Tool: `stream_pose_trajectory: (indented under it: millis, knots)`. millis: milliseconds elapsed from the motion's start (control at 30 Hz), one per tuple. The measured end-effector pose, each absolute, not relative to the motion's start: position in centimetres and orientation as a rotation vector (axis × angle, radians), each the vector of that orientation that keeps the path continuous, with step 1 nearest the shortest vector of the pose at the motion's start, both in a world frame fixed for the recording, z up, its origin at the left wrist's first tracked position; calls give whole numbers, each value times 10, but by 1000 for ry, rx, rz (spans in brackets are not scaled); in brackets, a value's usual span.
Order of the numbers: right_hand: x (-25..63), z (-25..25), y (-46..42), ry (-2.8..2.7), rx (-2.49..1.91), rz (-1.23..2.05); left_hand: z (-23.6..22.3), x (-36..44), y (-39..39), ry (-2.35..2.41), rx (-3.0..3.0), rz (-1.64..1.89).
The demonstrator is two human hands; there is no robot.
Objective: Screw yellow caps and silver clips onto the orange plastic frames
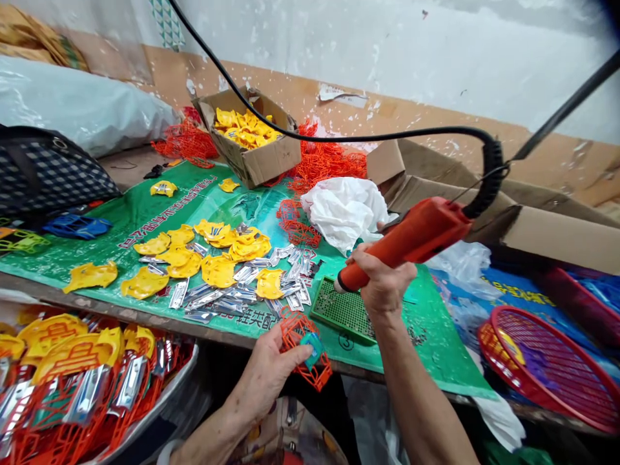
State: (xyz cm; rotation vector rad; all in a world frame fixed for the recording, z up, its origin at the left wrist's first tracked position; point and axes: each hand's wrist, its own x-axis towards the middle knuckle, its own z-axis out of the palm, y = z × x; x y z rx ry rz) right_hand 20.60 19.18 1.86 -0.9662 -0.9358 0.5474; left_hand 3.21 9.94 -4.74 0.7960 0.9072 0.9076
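The right hand (385,284) is wrapped around an orange corded screwdriver (411,239), its tip angled down over the far left corner of a green perforated tray (346,326). The left hand (264,371), just in front of the tray and to its left, is nearly closed, pinching a red lattice frame (317,373) with the thumb at a teal piece (311,347) set in it.

The tray holds small dark bits too small to make out and sits near the front edge of a table covered by a glossy green printed sheet (453,361) with red and black characters. Left of the tray, yellow molded parts (220,270) lie loosely among silver metal plates (217,303). Beyond it are a crumpled white bag (346,210), a heap of red lattice pieces (329,161) and, farther left, an open cardboard box (271,161) of yellow pieces. Right of the tray, a round red basket (564,394) rests on blue printed material (513,284); long open cartons (557,236) stand behind it.

Well to the left and below table level, a container (181,381) is full of assembled red, yellow and silver pieces. A scuffed wall (387,58), pale above and tan below, backs the table, and a black cable (387,137) runs across in front of it.
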Motion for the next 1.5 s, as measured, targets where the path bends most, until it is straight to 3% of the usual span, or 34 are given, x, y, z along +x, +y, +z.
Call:
stream_pose_trajectory:
  millis: [1500]
  knots:
    - [208,9,198,-949,-993,537,-54,34,107,967,734,934]
